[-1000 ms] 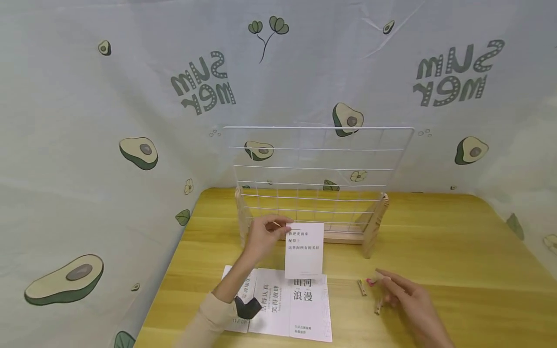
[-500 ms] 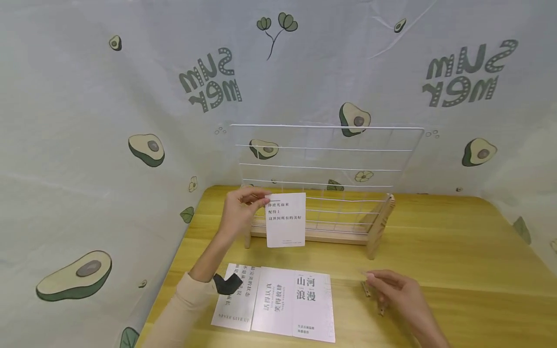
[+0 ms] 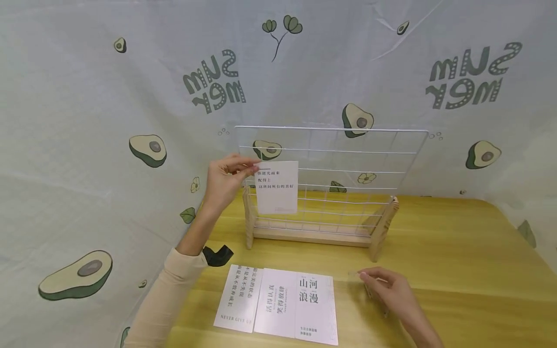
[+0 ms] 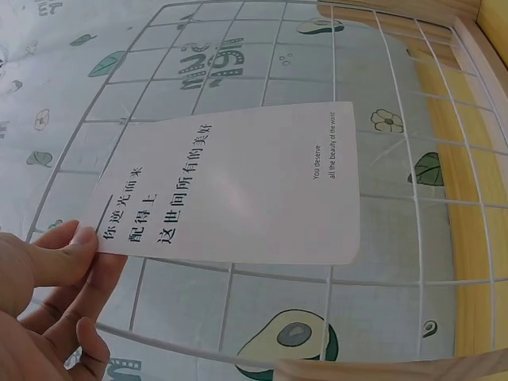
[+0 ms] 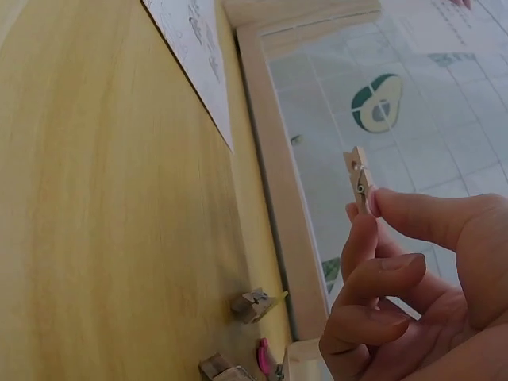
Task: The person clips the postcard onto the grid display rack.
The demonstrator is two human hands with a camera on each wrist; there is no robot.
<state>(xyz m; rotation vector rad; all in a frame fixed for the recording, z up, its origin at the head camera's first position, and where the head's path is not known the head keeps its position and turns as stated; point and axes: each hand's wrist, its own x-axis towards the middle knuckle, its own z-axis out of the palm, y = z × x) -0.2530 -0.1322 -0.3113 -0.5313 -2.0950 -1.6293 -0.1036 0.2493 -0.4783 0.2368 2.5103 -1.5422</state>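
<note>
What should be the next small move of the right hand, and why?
Probably, the right hand should raise its small wooden clothespin to the white rectangular printed card: the left hand holds that card in front of the white wire grid, and no clothespin fastens it.

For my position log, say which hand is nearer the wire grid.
Left. The left hand holds a card by the left edge of the wire grid; the right hand pinches a clothespin low over the table, farther from the grid.

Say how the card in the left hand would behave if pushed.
The card seems fairly stiff, since it hangs nearly flat with the left hand pinching one corner. It looks thin, so probably light, and might pivot, being gripped only at that corner.
</note>
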